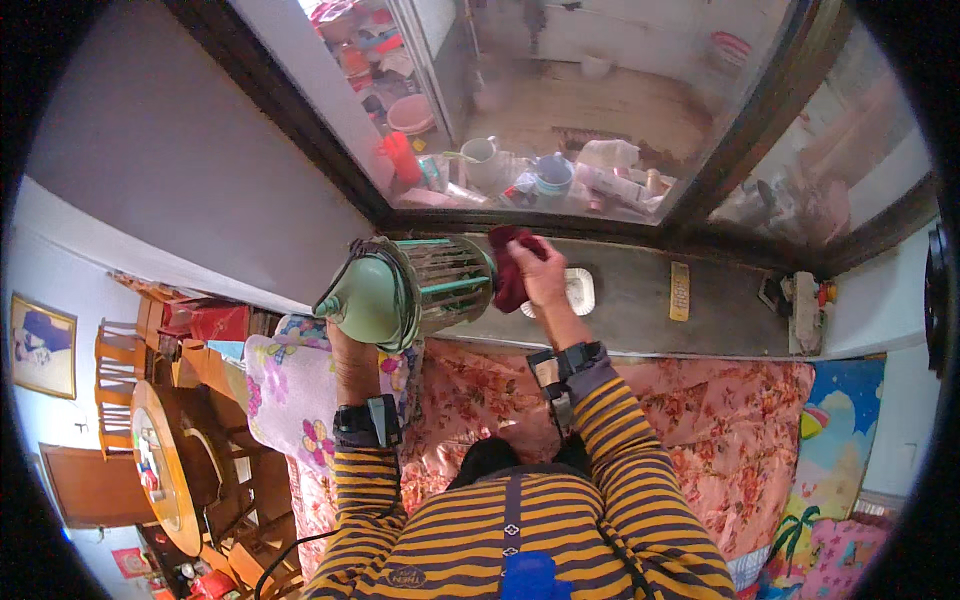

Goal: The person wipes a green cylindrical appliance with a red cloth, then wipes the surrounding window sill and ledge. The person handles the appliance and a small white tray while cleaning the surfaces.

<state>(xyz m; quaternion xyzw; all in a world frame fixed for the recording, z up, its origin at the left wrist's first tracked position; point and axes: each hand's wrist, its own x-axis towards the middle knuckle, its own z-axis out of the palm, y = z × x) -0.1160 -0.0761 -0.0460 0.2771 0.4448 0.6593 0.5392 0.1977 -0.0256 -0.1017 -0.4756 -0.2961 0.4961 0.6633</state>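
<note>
A pale green appliance [375, 296], with a domed end, a slatted cage body and a dark cord wound around it, lies sideways over the left end of a grey window sill [626, 330]. My left hand [351, 349] supports it at the domed end; its fingers are hidden behind the dome. In my right hand [541, 270] is a bunched dark red cloth [510, 277], held against the flat right end of the cage. A shallow white dish [581, 291] sits on the sill just behind my right wrist and is partly covered by it.
Farther right on the sill are a yellow strip-shaped object [679, 291] and a grey device [806, 311]. A dark-framed window [525, 219] rises behind, with cups beyond the glass. Below lies a pink floral bedspread [705, 450]. A round wooden table [169, 480] stands at left.
</note>
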